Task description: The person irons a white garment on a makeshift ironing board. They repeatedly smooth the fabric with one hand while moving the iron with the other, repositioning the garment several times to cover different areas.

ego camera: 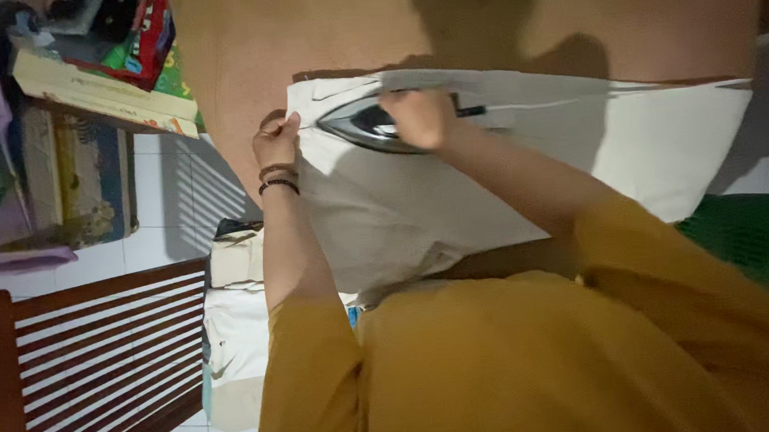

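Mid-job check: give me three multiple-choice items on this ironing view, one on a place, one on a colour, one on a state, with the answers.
1. Where is the iron?
A. On the white garment
B. On the slatted wooden chair
C. On the tiled floor

2. What colour are the person's sleeves?
A. Blue
B. Mustard yellow
C. Red

3. What is the left hand doing?
A. Gripping the iron
B. Hanging free
C. Holding the garment's edge

Answers: A, the iron lies flat on the cloth under the right hand; B, both sleeves show mustard; C, its fingers pinch the cloth's left edge.
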